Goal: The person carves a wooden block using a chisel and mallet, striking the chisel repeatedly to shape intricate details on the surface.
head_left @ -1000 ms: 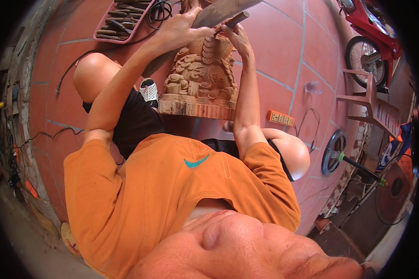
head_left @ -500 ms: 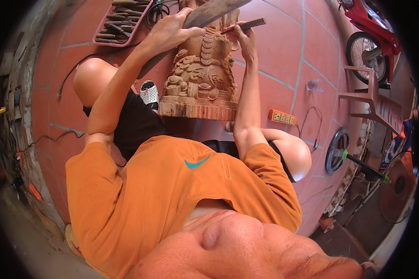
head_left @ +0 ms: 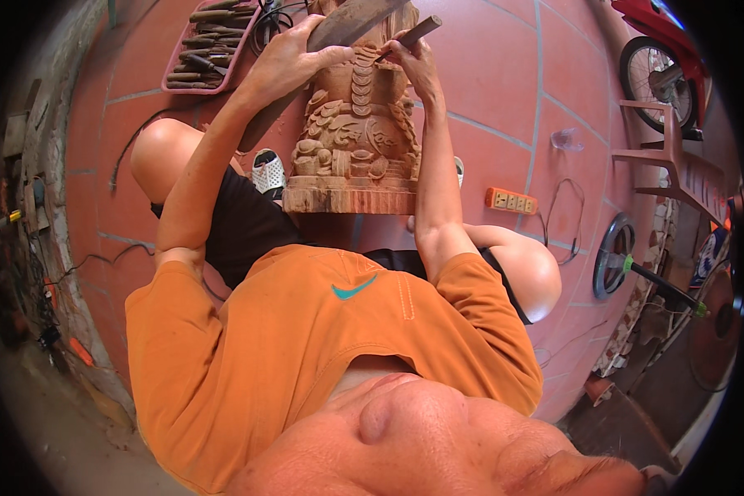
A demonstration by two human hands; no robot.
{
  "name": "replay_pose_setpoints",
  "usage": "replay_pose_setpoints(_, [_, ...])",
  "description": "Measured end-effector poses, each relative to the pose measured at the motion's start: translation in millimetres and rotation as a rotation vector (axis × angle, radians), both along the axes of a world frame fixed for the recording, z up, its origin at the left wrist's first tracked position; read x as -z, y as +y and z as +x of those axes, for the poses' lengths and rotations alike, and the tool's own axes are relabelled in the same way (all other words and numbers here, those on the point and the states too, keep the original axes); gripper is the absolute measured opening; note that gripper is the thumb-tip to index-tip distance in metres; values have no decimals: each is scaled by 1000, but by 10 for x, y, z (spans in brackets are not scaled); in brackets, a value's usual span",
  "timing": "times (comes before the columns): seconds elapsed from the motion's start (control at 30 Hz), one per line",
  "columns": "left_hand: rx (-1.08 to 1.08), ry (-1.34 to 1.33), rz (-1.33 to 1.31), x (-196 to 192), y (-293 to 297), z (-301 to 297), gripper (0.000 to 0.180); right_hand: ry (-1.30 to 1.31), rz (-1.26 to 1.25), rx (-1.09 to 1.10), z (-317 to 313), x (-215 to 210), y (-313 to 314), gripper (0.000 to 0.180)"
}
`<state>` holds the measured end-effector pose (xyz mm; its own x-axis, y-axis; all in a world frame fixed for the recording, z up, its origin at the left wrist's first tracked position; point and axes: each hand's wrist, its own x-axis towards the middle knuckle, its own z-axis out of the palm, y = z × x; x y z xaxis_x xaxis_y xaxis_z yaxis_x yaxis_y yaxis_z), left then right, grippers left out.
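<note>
A carved wooden statue (head_left: 360, 145) stands between my legs, with a column of overlapping discs and swirling reliefs above a ridged base. My left hand (head_left: 288, 62) is closed round a long, flat wooden bar (head_left: 351, 25), which slants across the statue's upper left side. My right hand (head_left: 413, 66) pinches a chisel (head_left: 419, 31) near its lower end. The chisel's tip meets the carving just right of the disc column, and its handle tilts up to the right. The statue's top is cut off by the frame edge and partly behind the bar.
A pink tray (head_left: 169, 70) of several carving tools lies at the far left beside a coiled black cable (head_left: 264, 29). To the right are an orange power strip (head_left: 511, 201), a clear plastic cup (head_left: 565, 139), a plastic chair (head_left: 670, 157), a red motorbike (head_left: 678, 74) and a wheel on a bar (head_left: 612, 256).
The chisel and my right hand have shifted left, nearer the wooden bar, and the chisel handle now tilts more steeply. My left hand keeps its hold on the bar. The view has moved slightly.
</note>
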<state>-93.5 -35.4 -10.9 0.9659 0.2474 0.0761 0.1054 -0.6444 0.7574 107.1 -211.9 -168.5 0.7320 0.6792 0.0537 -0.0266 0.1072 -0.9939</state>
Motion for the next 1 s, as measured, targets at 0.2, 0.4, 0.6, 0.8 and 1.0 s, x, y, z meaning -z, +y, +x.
replay_pose_setpoints(0.2, [-19, -50, -7, -27, -53, 17, 70, -2, -23, -35, 24, 17, -11, 9])
replay_pose_setpoints(0.4, [-10, -42, -25, 26, -48, 36, 75, -16, -23, -16, -11, 31, -4, 10])
replay_pose_setpoints(0.6, [-4, -54, -25, -22, -65, 34, 77, -134, -155, 36, 94, 140, -85, 9])
replay_pose_setpoints(0.8, [-15, -113, -200, -142, 45, -33, 57, 16, 21, 92, 14, 10, -166, 7])
replay_pose_setpoints(1.0, [-95, -109, -898, -358, 65, -237, 38, 101, 185, 130, -264, -197, -96, 9])
